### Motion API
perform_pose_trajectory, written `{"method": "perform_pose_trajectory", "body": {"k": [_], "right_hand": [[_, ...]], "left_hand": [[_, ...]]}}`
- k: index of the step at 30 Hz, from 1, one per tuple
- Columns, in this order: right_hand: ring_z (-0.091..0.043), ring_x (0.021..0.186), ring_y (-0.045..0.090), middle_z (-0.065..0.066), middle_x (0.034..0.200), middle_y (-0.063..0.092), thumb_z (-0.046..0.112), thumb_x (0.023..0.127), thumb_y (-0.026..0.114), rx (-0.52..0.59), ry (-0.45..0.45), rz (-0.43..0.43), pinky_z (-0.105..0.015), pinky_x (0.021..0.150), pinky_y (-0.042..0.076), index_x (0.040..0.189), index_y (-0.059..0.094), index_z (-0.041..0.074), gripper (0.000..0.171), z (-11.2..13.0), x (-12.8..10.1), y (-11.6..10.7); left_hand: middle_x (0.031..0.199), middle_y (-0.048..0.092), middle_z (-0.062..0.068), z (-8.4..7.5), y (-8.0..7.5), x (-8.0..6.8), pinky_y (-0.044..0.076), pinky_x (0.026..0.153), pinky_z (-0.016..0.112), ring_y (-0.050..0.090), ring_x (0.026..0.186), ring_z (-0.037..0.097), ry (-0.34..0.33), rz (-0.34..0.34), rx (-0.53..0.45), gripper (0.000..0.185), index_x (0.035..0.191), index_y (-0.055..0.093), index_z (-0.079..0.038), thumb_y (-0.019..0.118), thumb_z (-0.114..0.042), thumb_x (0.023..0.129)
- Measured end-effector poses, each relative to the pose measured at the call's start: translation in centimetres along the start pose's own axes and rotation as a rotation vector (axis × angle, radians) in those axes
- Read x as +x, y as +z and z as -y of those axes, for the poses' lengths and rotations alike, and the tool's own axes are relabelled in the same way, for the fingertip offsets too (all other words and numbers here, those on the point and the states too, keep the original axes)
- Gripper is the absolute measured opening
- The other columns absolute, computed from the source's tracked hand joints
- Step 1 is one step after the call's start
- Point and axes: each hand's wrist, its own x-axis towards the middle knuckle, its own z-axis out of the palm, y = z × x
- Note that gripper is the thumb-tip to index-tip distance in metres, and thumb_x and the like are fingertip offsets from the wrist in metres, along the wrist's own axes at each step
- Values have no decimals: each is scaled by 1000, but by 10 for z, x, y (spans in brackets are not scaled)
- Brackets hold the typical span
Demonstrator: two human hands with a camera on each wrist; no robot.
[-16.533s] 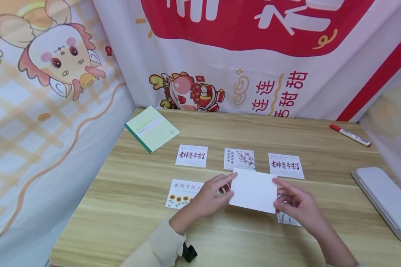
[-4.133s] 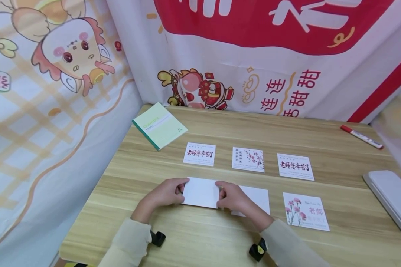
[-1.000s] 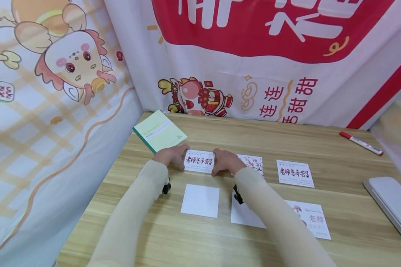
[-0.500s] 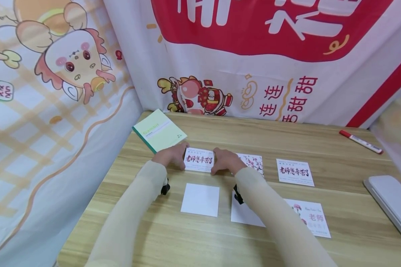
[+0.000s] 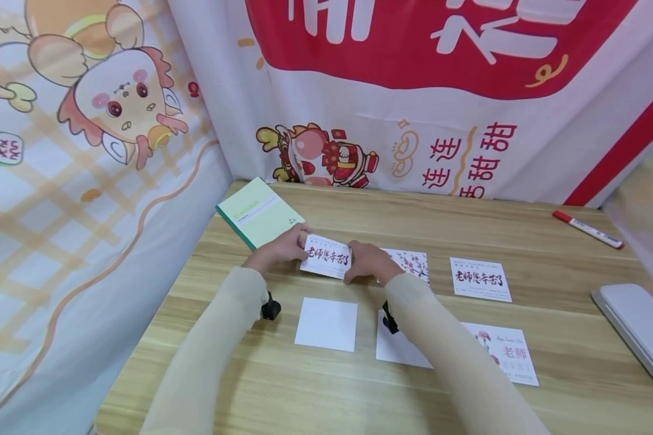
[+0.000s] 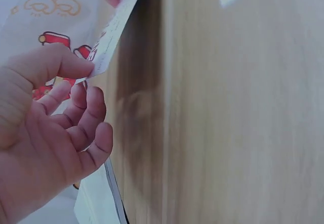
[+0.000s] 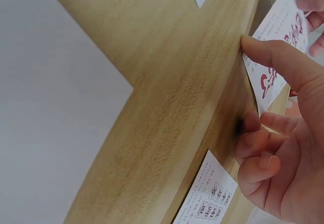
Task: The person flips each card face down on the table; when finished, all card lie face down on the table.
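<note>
Both hands hold a white greeting card [image 5: 328,257] printed with dark red Chinese writing, in the back row, left. The left hand [image 5: 283,249] pinches its left end between thumb and forefinger, clearly seen in the left wrist view, the other fingers loosely bent. At the opposite end the right hand [image 5: 371,261] grips the card's edges with thumb and forefinger, as the right wrist view shows. The card is tilted and raised off the table. Below it lies a blank-side-up card [image 5: 326,324]. The right hand and sleeve partly cover a blossom card [image 5: 410,264] and another blank-side-up card [image 5: 394,344].
On the right lie a second red-lettered card [image 5: 480,279] and a pink carnation card [image 5: 514,356], partly behind the sleeve. A pale green notebook [image 5: 261,212] is close behind the left hand. A red-capped marker [image 5: 588,229] and a white case [image 5: 639,338] sit at far right.
A second ago the red-lettered card lay flat between the hands; now it is lifted and tilted. The blank-side-up card held earlier at front left has been let go on the table.
</note>
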Motion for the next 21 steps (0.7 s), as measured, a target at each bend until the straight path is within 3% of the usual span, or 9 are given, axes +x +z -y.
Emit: {"method": "perform_pose_trajectory", "body": {"k": [5,9,12,15,18,21], "right_hand": [[-30,123,40,-13,139,41,33,68,80,-7,-67,-16,-44,102,30,143,30,8,93,-2,-1,0],[-27,108,51,-13,125,53,27,75,75,84,-130,-47,-42,93,39,141,36,7,80,-3,-4,-3],[-26,88,57,-14,105,61,25,85,66,230,-188,-93,-40,77,48,139,40,7,62,1,-8,-9],[-32,80,59,-17,96,61,26,93,55,443,-204,-115,-43,67,51,138,41,8,51,9,-14,-18],[-38,85,60,-21,99,61,28,94,52,671,-160,-117,-49,69,51,138,41,8,49,18,-22,-27],[-40,88,60,-23,98,63,28,93,53,808,-126,-150,-49,69,51,137,41,6,51,26,-28,-34]], "left_hand": [[103,51,13,-11,2,1,46,72,33,52,86,23,3,-49,-226,59,136,34,-12,57,3,83],[110,51,16,-24,5,-3,48,81,41,55,94,27,22,-90,-382,59,136,34,-13,56,4,84],[111,53,17,-33,10,-6,47,83,43,56,95,28,47,-119,-483,61,136,35,-11,55,7,82],[109,56,17,-43,16,-9,48,81,42,57,90,26,77,-151,-551,63,136,35,-12,56,9,81],[104,59,15,-53,23,-11,49,74,38,59,83,24,124,-206,-589,65,136,34,-13,59,8,79],[100,61,13,-63,32,-13,50,71,32,61,81,21,194,-274,-571,72,138,32,-14,65,6,78]]}}
